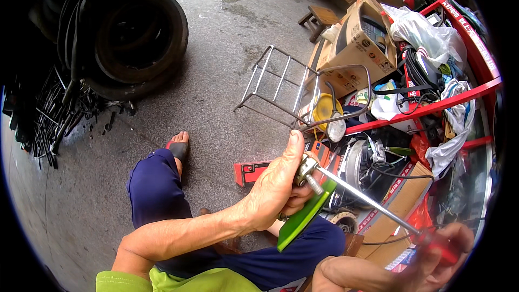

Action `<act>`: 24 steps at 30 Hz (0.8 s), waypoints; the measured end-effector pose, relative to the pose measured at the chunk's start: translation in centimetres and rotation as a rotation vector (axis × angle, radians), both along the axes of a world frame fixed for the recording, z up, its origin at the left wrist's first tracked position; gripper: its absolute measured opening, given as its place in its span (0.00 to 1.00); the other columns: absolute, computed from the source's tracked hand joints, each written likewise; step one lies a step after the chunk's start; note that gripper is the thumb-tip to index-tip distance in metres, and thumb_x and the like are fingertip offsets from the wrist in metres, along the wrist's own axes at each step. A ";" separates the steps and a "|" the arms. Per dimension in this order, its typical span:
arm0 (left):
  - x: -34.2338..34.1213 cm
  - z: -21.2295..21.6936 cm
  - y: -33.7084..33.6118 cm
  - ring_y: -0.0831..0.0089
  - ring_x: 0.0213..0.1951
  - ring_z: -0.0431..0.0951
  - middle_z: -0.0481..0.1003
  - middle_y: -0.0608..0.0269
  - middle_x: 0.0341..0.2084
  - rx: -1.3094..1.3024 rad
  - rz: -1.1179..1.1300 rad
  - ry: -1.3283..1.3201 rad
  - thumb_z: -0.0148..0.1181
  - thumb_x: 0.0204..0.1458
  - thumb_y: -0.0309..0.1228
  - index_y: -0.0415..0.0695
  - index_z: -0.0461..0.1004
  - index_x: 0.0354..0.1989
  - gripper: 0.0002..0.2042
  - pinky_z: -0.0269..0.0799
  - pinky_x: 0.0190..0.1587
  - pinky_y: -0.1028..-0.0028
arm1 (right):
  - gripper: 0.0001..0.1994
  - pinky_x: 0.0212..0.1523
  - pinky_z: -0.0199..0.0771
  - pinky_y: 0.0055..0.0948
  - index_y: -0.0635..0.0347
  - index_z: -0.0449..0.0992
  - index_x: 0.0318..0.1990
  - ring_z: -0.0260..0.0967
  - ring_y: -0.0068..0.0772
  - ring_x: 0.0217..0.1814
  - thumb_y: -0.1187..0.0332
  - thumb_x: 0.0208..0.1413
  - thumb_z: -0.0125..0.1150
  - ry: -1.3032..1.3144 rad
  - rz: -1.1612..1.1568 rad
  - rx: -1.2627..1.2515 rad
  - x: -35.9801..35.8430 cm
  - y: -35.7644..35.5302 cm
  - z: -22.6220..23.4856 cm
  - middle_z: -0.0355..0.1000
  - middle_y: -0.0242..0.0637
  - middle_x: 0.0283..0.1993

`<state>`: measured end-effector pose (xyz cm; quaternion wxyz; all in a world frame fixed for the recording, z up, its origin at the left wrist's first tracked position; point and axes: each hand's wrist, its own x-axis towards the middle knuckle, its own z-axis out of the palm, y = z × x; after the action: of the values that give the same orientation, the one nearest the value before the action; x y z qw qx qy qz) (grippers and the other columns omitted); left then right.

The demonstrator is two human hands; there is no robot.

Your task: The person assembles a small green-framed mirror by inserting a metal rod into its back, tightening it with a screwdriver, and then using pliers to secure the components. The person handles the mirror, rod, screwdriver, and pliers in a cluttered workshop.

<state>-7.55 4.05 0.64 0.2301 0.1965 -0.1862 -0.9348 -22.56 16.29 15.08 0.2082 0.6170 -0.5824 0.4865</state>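
Your right hand [432,262], blurred, curls closed round a red-handled screwdriver [373,203]; its tip meets a metal clamp [306,167] that your left hand [275,186] grips in curled fingers, thumb raised, with a smooth, flat, bright-green plate [304,219] over your thigh [321,244]; the work looks part-way, a bolt [314,185] jutting, what remains unclear; beyond, a wire rack [281,83] stands near the edge of the red frame [484,89].

Screwdriver [367,200]: red handle, bright shaft, slanting, far end at metal clamp [307,166] with protruding bolt [314,185]. Flat green part [304,220], held tilted.
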 end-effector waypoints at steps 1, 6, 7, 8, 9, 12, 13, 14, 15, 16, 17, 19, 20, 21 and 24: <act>0.0 0.0 0.0 0.83 0.12 0.43 0.48 0.75 0.10 0.004 -0.003 -0.003 0.25 0.54 0.66 0.46 0.64 0.25 0.34 0.39 0.14 0.79 | 0.24 0.11 0.62 0.18 0.74 0.66 0.43 0.62 0.29 0.16 0.65 0.46 0.70 0.025 -0.042 -0.022 0.0 0.0 -0.1 0.66 0.41 0.23; -0.1 0.0 0.1 0.83 0.12 0.43 0.48 0.76 0.10 0.000 -0.010 0.008 0.25 0.54 0.66 0.46 0.64 0.25 0.33 0.38 0.14 0.79 | 0.23 0.14 0.65 0.18 0.75 0.66 0.42 0.62 0.26 0.16 0.62 0.51 0.65 -0.057 -0.154 -0.043 0.1 -0.4 -0.3 0.67 0.41 0.24; 0.0 -0.1 0.1 0.83 0.12 0.43 0.48 0.76 0.10 0.014 -0.011 0.013 0.25 0.54 0.66 0.46 0.64 0.25 0.33 0.38 0.14 0.79 | 0.23 0.13 0.64 0.18 0.75 0.66 0.43 0.62 0.27 0.16 0.61 0.51 0.64 -0.049 -0.114 -0.027 0.1 -0.6 -0.4 0.67 0.42 0.25; 0.0 -0.1 0.0 0.84 0.12 0.43 0.48 0.76 0.10 0.024 -0.007 0.022 0.25 0.54 0.66 0.46 0.64 0.25 0.33 0.38 0.14 0.79 | 0.24 0.13 0.64 0.18 0.75 0.65 0.43 0.63 0.27 0.16 0.60 0.52 0.64 -0.040 -0.074 -0.011 0.1 -0.7 -0.5 0.68 0.43 0.25; 0.0 -0.1 0.0 0.84 0.12 0.43 0.48 0.76 0.10 0.035 -0.002 0.029 0.26 0.55 0.66 0.46 0.64 0.25 0.33 0.38 0.14 0.79 | 0.24 0.13 0.64 0.18 0.75 0.65 0.43 0.63 0.28 0.16 0.60 0.52 0.63 -0.034 -0.034 0.006 0.1 -0.9 -0.5 0.68 0.44 0.25; 0.1 -0.2 -0.1 0.84 0.12 0.43 0.48 0.76 0.10 0.056 0.008 0.041 0.26 0.55 0.65 0.46 0.64 0.25 0.33 0.38 0.14 0.79 | 0.26 0.11 0.61 0.17 0.75 0.63 0.46 0.62 0.28 0.15 0.64 0.47 0.68 0.004 0.079 0.078 -0.2 -0.5 0.0 0.68 0.47 0.27; 0.1 -0.2 -0.2 0.84 0.12 0.43 0.48 0.76 0.10 0.061 0.011 0.044 0.26 0.55 0.65 0.46 0.64 0.25 0.33 0.37 0.14 0.79 | 0.27 0.12 0.61 0.17 0.75 0.63 0.46 0.62 0.27 0.15 0.64 0.46 0.69 -0.014 0.090 0.089 -0.2 -0.1 0.0 0.67 0.46 0.27; 0.1 -0.2 -0.2 0.84 0.12 0.43 0.48 0.76 0.10 0.062 0.006 0.045 0.26 0.55 0.65 0.46 0.64 0.25 0.33 0.37 0.14 0.79 | 0.26 0.12 0.63 0.19 0.74 0.65 0.45 0.61 0.26 0.15 0.66 0.45 0.70 -0.021 0.051 0.059 0.0 0.0 -0.1 0.67 0.43 0.25; 0.1 -0.3 -0.1 0.84 0.12 0.43 0.48 0.76 0.10 0.061 -0.002 0.047 0.27 0.55 0.65 0.46 0.64 0.25 0.33 0.37 0.14 0.79 | 0.25 0.12 0.64 0.19 0.74 0.66 0.45 0.61 0.26 0.15 0.65 0.45 0.70 -0.034 -0.021 0.028 0.1 0.1 0.0 0.66 0.42 0.24; 0.1 -0.3 0.0 0.84 0.12 0.43 0.48 0.76 0.10 0.060 -0.009 0.049 0.27 0.55 0.65 0.46 0.64 0.25 0.33 0.37 0.14 0.79 | 0.24 0.12 0.65 0.19 0.74 0.67 0.44 0.61 0.26 0.15 0.64 0.46 0.70 -0.048 -0.093 -0.004 0.1 0.1 0.0 0.66 0.41 0.23; 0.0 -0.2 0.1 0.84 0.12 0.43 0.48 0.76 0.10 0.048 -0.010 0.047 0.27 0.55 0.65 0.46 0.64 0.25 0.33 0.38 0.14 0.79 | 0.24 0.13 0.65 0.19 0.74 0.68 0.43 0.61 0.25 0.16 0.64 0.47 0.69 -0.061 -0.165 -0.035 0.3 0.1 0.0 0.66 0.40 0.22; 0.0 0.0 0.2 0.84 0.12 0.44 0.48 0.76 0.10 0.025 -0.010 0.042 0.27 0.55 0.65 0.46 0.64 0.25 0.33 0.38 0.14 0.79 | 0.23 0.14 0.68 0.17 0.75 0.69 0.41 0.62 0.25 0.17 0.61 0.50 0.66 -0.064 -0.190 -0.087 0.4 -0.5 -0.3 0.65 0.38 0.21; 0.0 0.0 0.2 0.84 0.12 0.44 0.48 0.76 0.10 0.023 -0.009 0.037 0.27 0.55 0.65 0.46 0.64 0.25 0.33 0.38 0.14 0.79 | 0.23 0.14 0.68 0.17 0.76 0.69 0.41 0.62 0.25 0.18 0.61 0.50 0.66 -0.099 -0.211 -0.097 0.5 -0.5 -0.5 0.65 0.39 0.21; 0.0 0.0 0.1 0.84 0.12 0.44 0.48 0.75 0.10 0.021 -0.009 0.034 0.26 0.55 0.65 0.46 0.64 0.25 0.33 0.38 0.14 0.79 | 0.23 0.14 0.68 0.17 0.76 0.68 0.41 0.63 0.26 0.19 0.60 0.51 0.65 -0.132 -0.232 -0.107 0.6 -0.5 -0.5 0.65 0.39 0.21; 0.0 -0.2 -0.1 0.83 0.12 0.44 0.48 0.75 0.10 0.054 -0.005 0.040 0.26 0.55 0.65 0.46 0.64 0.25 0.33 0.38 0.14 0.79 | 0.26 0.14 0.68 0.19 0.75 0.66 0.45 0.63 0.29 0.17 0.60 0.48 0.67 0.057 0.037 0.032 -0.3 -1.0 0.1 0.67 0.45 0.27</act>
<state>-7.59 3.94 0.43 0.2258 0.1833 -0.1568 -0.9438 -22.85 15.28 15.14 0.2061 0.6445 -0.5724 0.4631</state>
